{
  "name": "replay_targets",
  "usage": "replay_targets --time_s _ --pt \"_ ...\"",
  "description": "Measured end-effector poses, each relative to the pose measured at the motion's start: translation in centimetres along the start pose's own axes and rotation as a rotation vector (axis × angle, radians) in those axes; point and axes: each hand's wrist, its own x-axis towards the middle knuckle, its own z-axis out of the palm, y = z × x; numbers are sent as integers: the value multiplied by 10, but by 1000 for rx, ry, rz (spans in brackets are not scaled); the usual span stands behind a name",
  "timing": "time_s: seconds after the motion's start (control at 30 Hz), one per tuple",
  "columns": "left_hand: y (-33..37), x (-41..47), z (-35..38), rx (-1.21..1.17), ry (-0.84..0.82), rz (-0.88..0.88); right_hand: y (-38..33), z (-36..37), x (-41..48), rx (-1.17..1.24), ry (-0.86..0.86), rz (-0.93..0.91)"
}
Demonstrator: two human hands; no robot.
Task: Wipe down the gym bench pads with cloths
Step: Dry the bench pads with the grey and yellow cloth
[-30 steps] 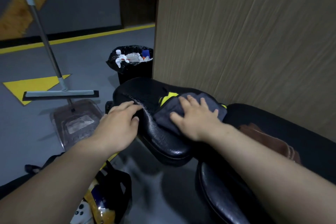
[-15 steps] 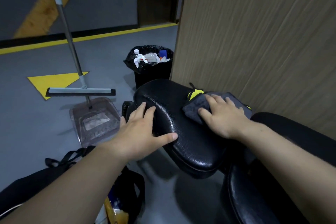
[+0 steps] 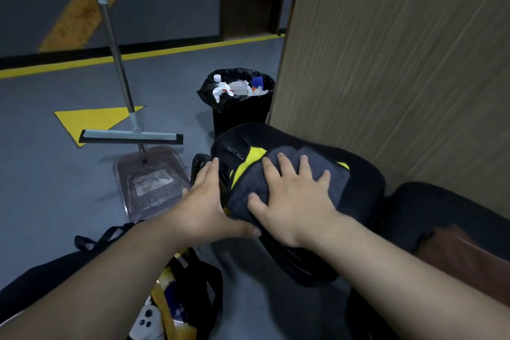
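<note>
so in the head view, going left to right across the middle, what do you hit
yellow floor triangle → squeegee → clear dustpan → left hand → grey and yellow cloth → right hand → black bench pad → wood panel wall

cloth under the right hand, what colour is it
Dark grey with bright yellow patches, seen in the head view: the cloth lies flat under the right hand.

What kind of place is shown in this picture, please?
Probably a gym floor being cleaned. A hand presses a dark grey cloth on a black padded bench pad, and yellow painted floor markings cross the grey floor.
</note>
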Motion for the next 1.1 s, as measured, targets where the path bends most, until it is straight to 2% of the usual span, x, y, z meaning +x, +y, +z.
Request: replay_targets --time_s 0.17,0.33,0.43,0.63,0.97,1.1 --pt "5 0 0 -39 26 -52 -15 -6 64 23 -25 -13" --pt "15 -3 -4 40 105 -85 -39 -10 108 4 -41 -126" --pt "17 -1 -3 134 170 -41 -44 -14 127 27 -54 -208" --pt "15 -3 1 181 191 10 -25 -30 158 71 -159 -388" --pt "35 -6 11 286 93 230 19 -32 176 316 -109 -302" --pt "42 -4 21 287 1 229 49 -33 170 340 -109 -237"
